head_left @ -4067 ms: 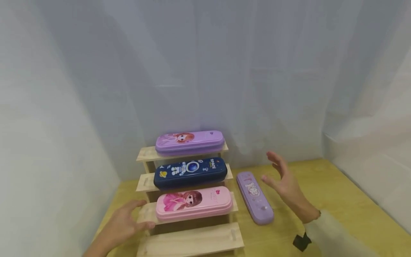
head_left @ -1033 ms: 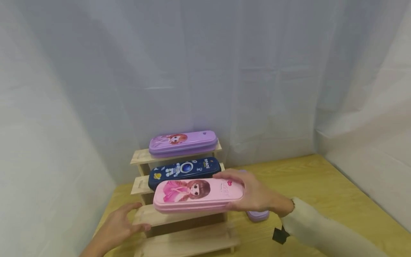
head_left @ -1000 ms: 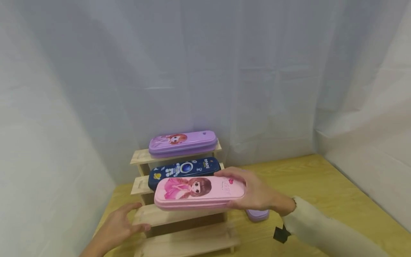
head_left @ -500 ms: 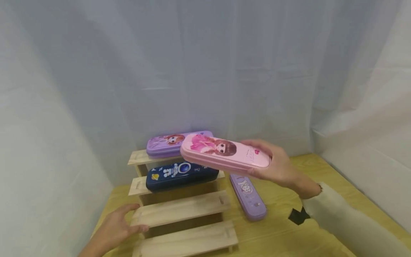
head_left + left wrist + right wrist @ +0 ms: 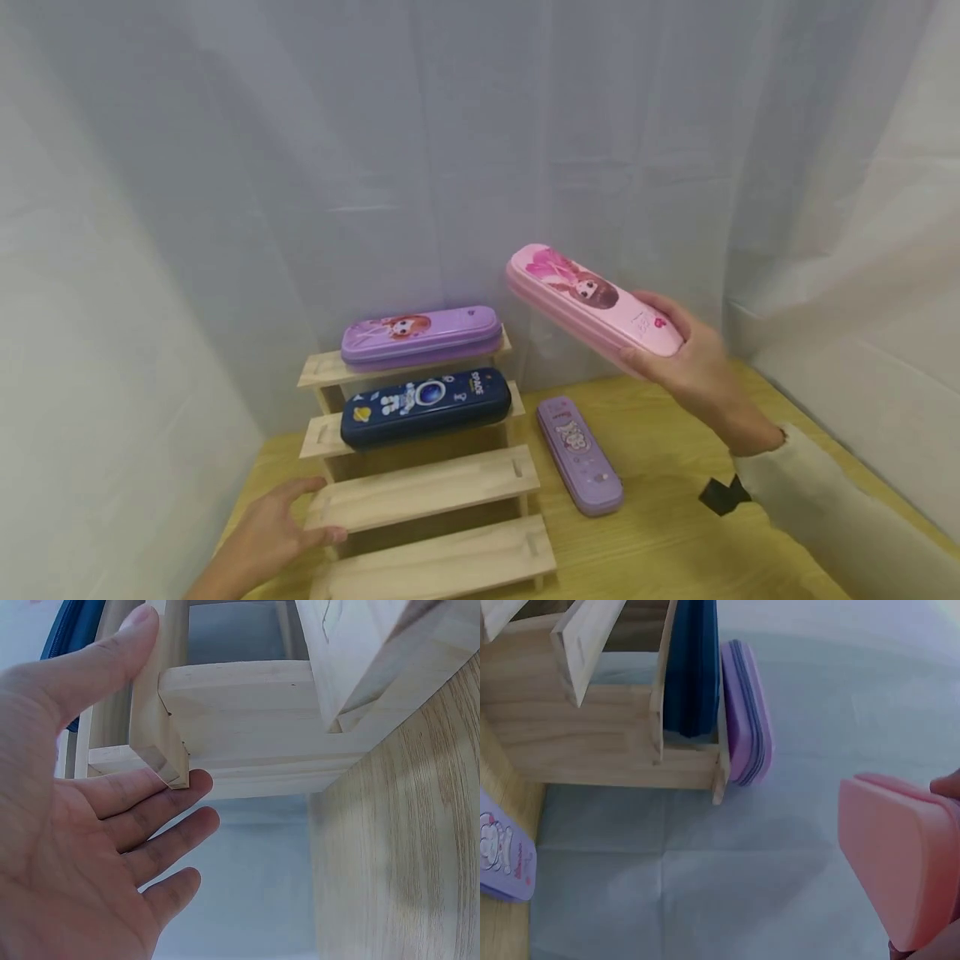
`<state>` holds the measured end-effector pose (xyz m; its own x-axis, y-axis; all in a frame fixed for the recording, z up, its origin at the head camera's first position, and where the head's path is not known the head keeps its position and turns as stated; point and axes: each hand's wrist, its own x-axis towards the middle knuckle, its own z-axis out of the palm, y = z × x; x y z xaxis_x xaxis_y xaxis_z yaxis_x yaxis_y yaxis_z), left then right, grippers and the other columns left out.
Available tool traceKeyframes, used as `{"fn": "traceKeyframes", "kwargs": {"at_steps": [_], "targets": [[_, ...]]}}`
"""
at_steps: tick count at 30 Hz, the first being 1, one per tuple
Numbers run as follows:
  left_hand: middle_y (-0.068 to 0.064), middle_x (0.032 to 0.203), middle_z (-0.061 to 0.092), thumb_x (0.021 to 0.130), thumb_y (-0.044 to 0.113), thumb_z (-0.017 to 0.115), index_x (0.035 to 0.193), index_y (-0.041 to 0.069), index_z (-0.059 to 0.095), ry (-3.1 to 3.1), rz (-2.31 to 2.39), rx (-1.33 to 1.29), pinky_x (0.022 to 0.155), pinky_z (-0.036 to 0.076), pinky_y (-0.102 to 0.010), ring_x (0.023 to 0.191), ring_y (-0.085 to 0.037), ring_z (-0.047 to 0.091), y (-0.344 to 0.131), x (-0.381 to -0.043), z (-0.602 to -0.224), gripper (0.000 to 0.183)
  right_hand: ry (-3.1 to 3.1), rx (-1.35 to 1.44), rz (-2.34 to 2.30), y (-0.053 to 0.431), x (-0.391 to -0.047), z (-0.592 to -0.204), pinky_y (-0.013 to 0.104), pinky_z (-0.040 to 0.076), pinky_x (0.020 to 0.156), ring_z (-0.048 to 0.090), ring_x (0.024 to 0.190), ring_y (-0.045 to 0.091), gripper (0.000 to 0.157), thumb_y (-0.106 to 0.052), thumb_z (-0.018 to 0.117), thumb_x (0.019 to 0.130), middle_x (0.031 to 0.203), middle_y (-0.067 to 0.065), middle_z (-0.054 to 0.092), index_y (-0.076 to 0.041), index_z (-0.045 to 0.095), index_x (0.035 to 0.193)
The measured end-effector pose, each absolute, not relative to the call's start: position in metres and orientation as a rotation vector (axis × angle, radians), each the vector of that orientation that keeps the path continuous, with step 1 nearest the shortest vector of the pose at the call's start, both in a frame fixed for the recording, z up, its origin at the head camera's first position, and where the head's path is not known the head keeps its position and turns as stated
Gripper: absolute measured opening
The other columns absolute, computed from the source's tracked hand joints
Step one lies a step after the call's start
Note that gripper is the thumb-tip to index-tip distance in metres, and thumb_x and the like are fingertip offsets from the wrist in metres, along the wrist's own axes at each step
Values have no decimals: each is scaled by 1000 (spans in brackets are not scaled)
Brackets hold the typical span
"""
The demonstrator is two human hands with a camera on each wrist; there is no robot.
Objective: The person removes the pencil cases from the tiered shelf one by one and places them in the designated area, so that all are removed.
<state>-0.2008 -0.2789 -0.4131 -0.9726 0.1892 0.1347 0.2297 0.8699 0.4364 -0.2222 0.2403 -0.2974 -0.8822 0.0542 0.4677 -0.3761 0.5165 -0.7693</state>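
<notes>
My right hand grips one end of a pink pencil case with a doll picture. The case is raised above the table, its far end tilted up to the left. From the right wrist view, the plain underside of the pink pencil case shows, with fingertips at its edges. At the left end of a stepped wooden rack, my left hand holds the second step from the front between thumb and fingers. In the left wrist view the thumb lies along that board and the fingers reach behind it.
A purple doll pencil case lies on the rack's top step, a navy space pencil case on the step below. A lilac pencil case rests on the wooden table, right of the rack. Pale sheeting hangs behind.
My right hand took the pink pencil case off the second step from the front, then carried it up and right while turning it. The left hand stays at the rack.
</notes>
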Motion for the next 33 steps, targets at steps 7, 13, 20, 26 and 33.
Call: {"fn": "traceKeyframes", "kwargs": {"at_steps": [7,13,20,26,33], "targets": [[-27,133,64,71,55,86,132,-1,61,-2963,-693,-326,101,50,-64,123,-51,60,-279,-202,-414,86,-2290,49,1282,254,-224,-312,28,41,88,50,117,24,79,-33,80,87,144,15,55,-19,41,155],[-29,134,63,72,56,86,133,-1,61,-2971,-701,-312,101,51,-65,123,-51,59,-279,-201,-415,87,-2277,-38,1260,265,-227,-330,42,40,98,50,128,31,84,-41,78,88,154,14,48,-20,36,158],[-29,135,63,73,55,86,134,-1,60,-2981,-707,-312,101,50,-65,123,-52,59,-280,-200,-414,87,-2312,-143,1287,273,-229,-355,57,40,104,47,132,38,86,-45,74,91,158,18,44,-18,30,160],[-29,135,63,73,55,85,134,-1,59,-2988,-717,-312,101,50,-65,123,-52,59,-280,-200,-414,87,-2380,-235,1321,272,-228,-381,64,38,110,44,137,42,89,-46,74,91,159,22,40,-15,29,161],[-28,134,64,72,56,85,133,0,61,-2969,-701,-326,99,51,-65,121,-51,61,-279,-201,-413,86,-2485,-306,1308,272,-233,-424,65,35,115,42,140,44,92,-48,74,90,158,26,40,-7,29,159]]}}
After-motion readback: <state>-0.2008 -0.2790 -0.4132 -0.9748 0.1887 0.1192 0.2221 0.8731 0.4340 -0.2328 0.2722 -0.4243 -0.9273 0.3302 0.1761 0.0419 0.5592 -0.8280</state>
